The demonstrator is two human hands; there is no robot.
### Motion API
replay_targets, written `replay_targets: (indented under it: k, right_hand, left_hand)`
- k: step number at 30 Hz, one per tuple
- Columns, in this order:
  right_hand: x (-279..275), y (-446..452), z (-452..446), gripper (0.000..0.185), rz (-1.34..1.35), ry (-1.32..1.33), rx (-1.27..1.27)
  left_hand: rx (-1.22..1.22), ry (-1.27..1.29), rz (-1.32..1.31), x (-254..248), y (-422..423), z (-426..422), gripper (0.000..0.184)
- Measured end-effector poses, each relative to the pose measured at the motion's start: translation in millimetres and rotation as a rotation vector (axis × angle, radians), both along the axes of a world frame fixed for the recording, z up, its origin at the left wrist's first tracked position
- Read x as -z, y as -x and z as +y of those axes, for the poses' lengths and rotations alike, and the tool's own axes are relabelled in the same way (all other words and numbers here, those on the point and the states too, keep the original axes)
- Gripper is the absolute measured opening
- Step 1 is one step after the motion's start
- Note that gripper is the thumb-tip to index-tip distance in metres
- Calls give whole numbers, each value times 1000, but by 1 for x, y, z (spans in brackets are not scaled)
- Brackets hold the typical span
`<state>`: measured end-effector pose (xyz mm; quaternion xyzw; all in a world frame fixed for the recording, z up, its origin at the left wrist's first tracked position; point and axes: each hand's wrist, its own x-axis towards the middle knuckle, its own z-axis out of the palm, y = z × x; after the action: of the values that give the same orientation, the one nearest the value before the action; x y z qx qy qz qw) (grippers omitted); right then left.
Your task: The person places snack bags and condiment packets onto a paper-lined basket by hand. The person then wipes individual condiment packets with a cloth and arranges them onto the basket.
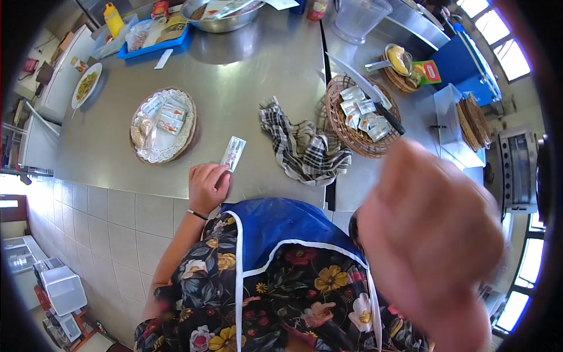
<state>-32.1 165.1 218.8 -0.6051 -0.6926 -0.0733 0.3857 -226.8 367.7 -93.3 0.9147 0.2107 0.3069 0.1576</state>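
Observation:
My left hand (pixel 207 185) rests at the front edge of the steel table, its curled fingers on the lower end of a white printed sachet (pixel 233 154). Large and blurred, my right hand (pixel 431 217) is raised close to the camera at the right; its fingers look folded, and whether it holds anything cannot be made out. Left of the sachet lies a doily-lined basket (pixel 192 126) with several sachets. A checked cloth (pixel 302 144) lies crumpled between this basket and a wicker basket (pixel 335 117) of sachets, across which a black-handled knife (pixel 389 117) rests.
On the steel table (pixel 234 82) stand a plate of food (pixel 88 85), a blue tray (pixel 153 50) of packets, a metal bowl (pixel 220 22) and a clear plastic container (pixel 360 20). A clear bin (pixel 448 117) and a blue box (pixel 469 64) are at the right.

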Motion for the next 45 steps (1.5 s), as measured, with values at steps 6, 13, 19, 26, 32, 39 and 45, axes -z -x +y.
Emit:
replay_targets:
  k: [6, 13, 19, 26, 32, 39, 45]
  right_hand:
    - [212, -58, 123, 24, -9, 140, 191]
    - [271, -51, 121, 35, 175, 348, 148]
    - [300, 3, 119, 46, -107, 361, -222]
    - [314, -15, 136, 45, -279, 496, 44]
    - [310, -17, 136, 43, -55, 468, -84]
    - [307, -30, 148, 43, -111, 517, 93]
    - [301, -4, 131, 41, -173, 513, -148]
  left_hand:
    - [46, -26, -35, -1, 1, -1, 21]
    - [89, 23, 1, -2, 0, -2, 24]
    - [102, 77, 170, 6, 4, 3, 29]
    - [65, 78, 39, 2, -5, 2, 28]
    - [53, 94, 75, 2, 0, 2, 31]
    - [53, 87, 61, 4, -2, 2, 30]
    - [64, 111, 55, 3, -2, 3, 30]
